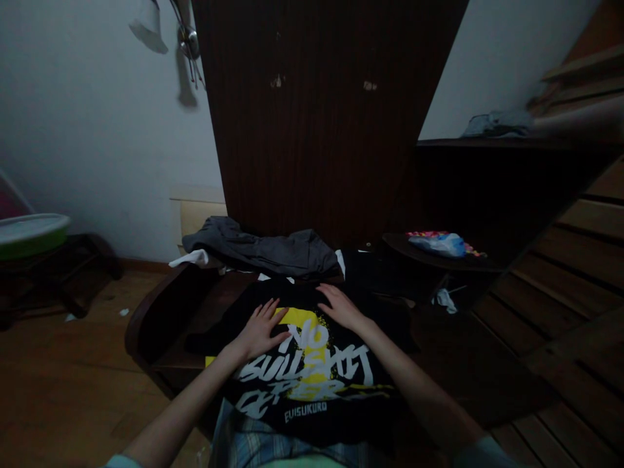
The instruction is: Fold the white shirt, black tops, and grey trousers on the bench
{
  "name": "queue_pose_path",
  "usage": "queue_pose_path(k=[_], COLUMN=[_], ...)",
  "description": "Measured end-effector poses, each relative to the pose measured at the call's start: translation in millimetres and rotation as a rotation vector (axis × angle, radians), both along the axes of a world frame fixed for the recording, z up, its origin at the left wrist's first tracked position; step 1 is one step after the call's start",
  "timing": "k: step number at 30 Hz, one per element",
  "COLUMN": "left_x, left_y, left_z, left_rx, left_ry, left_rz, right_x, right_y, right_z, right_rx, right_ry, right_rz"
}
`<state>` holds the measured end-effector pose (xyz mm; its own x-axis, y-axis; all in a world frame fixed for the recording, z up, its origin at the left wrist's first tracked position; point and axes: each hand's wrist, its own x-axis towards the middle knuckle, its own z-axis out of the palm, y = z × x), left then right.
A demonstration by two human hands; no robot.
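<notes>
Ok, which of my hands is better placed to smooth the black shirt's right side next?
Probably your right hand: it lies on the black shirt beside the yellow-and-white print, nearer that side. Your left hand is at the print's left edge, farther away.

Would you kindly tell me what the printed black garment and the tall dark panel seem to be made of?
Printed black garment: fabric, perhaps cotton knit, matte; it lies limp with soft edges.
Tall dark panel: likely wood or veneer, dull brown finish, with faint vertical grain and pale scuffed spots.
</notes>
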<state>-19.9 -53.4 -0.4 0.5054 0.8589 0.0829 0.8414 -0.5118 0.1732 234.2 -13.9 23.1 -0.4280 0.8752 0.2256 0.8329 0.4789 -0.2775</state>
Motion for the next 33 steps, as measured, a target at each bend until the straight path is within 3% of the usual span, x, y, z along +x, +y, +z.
queue_pose_path(k=[6, 10, 12, 15, 17, 20, 23, 27, 33], left_x=[-28.1, -33.5, -26.3, -2.2, 18.8, 45.4, 55.2, 41.7, 6.7], left_y=[0.3, 3.7, 6.4, 12.2, 17.3, 27.0, 37.1, 47.9, 56.2], left_z=[-4.0, 2.9, 12.4, 28.1, 33.8, 29.6, 14.1, -3.2, -2.0], left_rx=[0.028, 0.042, 0.031, 0.03, 0.102, 0.166, 0.121, 0.07, 0.032], left_ry=[0.043, 0.062, 0.073, 0.128, 0.142, 0.067, 0.029, 0.037, 0.058], left_rz=[0.101, 0.128, 0.164, 0.329, 0.407, 0.316, 0.243, 0.23, 0.278], right_x=[-14.2, -12.6, -14.2, -18.5, -21.6, -23.4, -16.5, 5.9, 22.6], right_y=[-1.6, -11.6, -18.4, -27.3, -31.1, -32.4, -27.9, -15.8, -5.0], right_z=[-26.6, -29.6, -31.6, -34.6, -35.6, -34.8, -31.7, -26.5, -25.8], right_rx=[-0.111, -0.148, -0.158, -0.164, -0.163, -0.163, -0.163, -0.167, -0.152], right_ry=[-0.093, -0.14, -0.148, -0.145, -0.143, -0.139, -0.137, -0.139, -0.14], right_rz=[-0.304, -0.345, -0.357, -0.39, -0.409, -0.416, -0.394, -0.296, -0.292])
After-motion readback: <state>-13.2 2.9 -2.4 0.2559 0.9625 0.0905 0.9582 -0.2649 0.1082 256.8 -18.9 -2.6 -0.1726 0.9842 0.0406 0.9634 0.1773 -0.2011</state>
